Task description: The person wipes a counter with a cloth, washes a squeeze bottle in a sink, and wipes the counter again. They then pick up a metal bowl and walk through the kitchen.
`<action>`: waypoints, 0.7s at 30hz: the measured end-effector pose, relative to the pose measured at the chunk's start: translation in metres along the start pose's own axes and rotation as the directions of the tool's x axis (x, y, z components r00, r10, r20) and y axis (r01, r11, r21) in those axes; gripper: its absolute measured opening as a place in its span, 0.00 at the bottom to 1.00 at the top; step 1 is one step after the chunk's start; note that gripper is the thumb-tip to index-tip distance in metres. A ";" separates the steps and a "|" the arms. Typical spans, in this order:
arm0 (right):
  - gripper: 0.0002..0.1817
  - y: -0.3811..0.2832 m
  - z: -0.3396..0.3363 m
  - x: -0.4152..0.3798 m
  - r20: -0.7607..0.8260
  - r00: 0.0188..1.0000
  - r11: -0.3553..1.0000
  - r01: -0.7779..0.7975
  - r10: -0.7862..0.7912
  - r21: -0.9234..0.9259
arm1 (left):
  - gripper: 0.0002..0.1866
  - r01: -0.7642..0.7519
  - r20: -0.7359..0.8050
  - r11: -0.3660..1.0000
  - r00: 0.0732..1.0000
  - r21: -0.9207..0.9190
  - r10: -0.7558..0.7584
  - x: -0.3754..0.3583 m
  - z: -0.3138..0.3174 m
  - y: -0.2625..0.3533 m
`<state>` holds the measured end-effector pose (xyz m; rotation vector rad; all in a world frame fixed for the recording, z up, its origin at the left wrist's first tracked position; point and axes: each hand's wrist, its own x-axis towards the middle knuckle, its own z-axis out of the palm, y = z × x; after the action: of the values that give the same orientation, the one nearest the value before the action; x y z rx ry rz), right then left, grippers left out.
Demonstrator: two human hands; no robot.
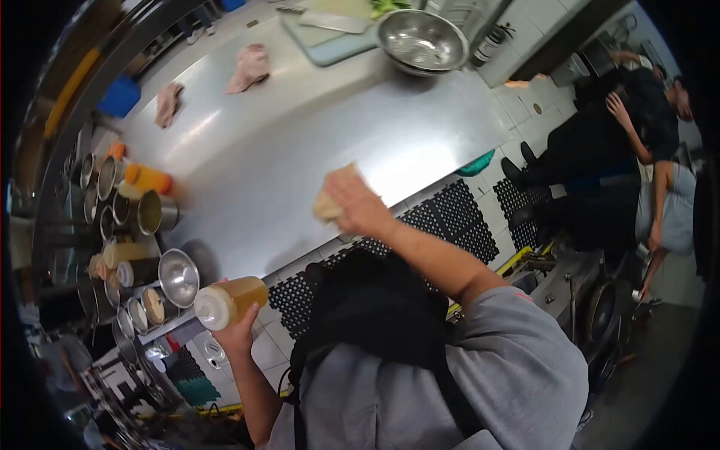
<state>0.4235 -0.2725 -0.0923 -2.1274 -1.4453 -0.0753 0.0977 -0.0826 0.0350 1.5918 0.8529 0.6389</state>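
My left hand (238,330) is wrapped round a clear squeeze bottle (249,295) with a white cap and amber liquid inside. The bottle is tilted, off the table's near left edge. Under my right hand (358,201) a tan cloth (327,208) is pressed against the steel table (277,172), near its front edge. My right palm and fingers cover much of the cloth, and the hand is slightly blurred.
Two pinkish cloths (250,69) lie at the far left. A cutting board (330,52) with a knife (324,20) and a metal bowl (421,41) stand at the back. Metal containers (150,213) and bottles line the left end. Other people (637,112) stand at right.
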 end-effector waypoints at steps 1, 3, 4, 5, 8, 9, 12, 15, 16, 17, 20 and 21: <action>0.40 0.034 -0.022 -0.016 -0.040 0.998 0.996 -0.047 0.044 -0.077 | 0.42 -0.009 0.035 1.000 0.999 0.014 0.009 -0.002 0.016 0.005; 0.42 0.097 -0.067 -0.049 -0.102 0.979 0.972 -0.192 0.178 -0.140 | 0.42 -0.037 0.079 0.999 0.996 0.030 0.035 -0.007 0.048 0.013; 0.40 0.125 -0.089 -0.064 -0.103 0.965 0.952 -0.255 0.240 -0.172 | 0.41 -0.046 0.098 0.999 0.994 0.018 0.044 -0.013 0.066 0.017; 0.39 0.153 -0.111 -0.078 -0.106 0.948 0.927 -0.315 0.299 -0.203 | 0.41 -0.054 0.115 0.999 0.992 0.005 0.054 -0.018 0.082 0.020; 0.38 0.245 -0.152 -0.119 -0.214 0.872 0.841 -0.484 0.441 -0.241 | 0.41 -0.096 0.151 0.995 0.984 0.025 0.091 -0.040 0.123 0.034; 0.38 0.274 -0.166 -0.132 -0.265 0.848 0.815 -0.520 0.459 -0.255 | 0.41 -0.116 0.168 0.992 0.980 0.040 0.108 -0.048 0.133 0.039; 0.30 0.359 -0.214 -0.170 -0.342 0.683 0.695 -0.711 0.645 -0.110 | 0.41 -0.120 0.154 0.992 0.981 0.030 0.114 -0.073 0.152 0.045; 0.19 0.380 -0.277 -0.189 -0.251 0.166 0.198 -0.974 0.953 0.106 | 0.42 -0.091 0.128 0.995 0.988 0.050 0.084 -0.093 0.152 0.044; 0.22 0.392 -0.289 -0.192 -0.294 0.158 0.221 -0.955 0.943 0.197 | 0.42 -0.081 0.134 0.994 0.988 0.070 0.071 -0.097 0.152 0.042; 0.22 0.389 -0.301 -0.184 -0.296 0.164 0.228 -0.954 0.941 0.195 | 0.42 -0.082 0.128 0.994 0.989 0.066 0.073 -0.101 0.154 0.042; 0.26 0.366 -0.314 -0.148 -0.621 0.331 0.630 -0.691 0.711 0.354 | 0.43 -0.020 0.110 0.997 0.994 0.074 0.012 -0.109 0.153 0.043; 0.27 0.366 -0.308 -0.136 -0.729 0.358 0.769 -0.534 0.583 0.352 | 0.43 -0.020 0.116 0.995 0.993 0.103 0.008 -0.108 0.153 0.040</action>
<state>0.7647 -0.6289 -0.0324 -1.9681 -0.1166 -0.6602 0.1626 -0.2620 0.0507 1.7125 0.8006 0.5138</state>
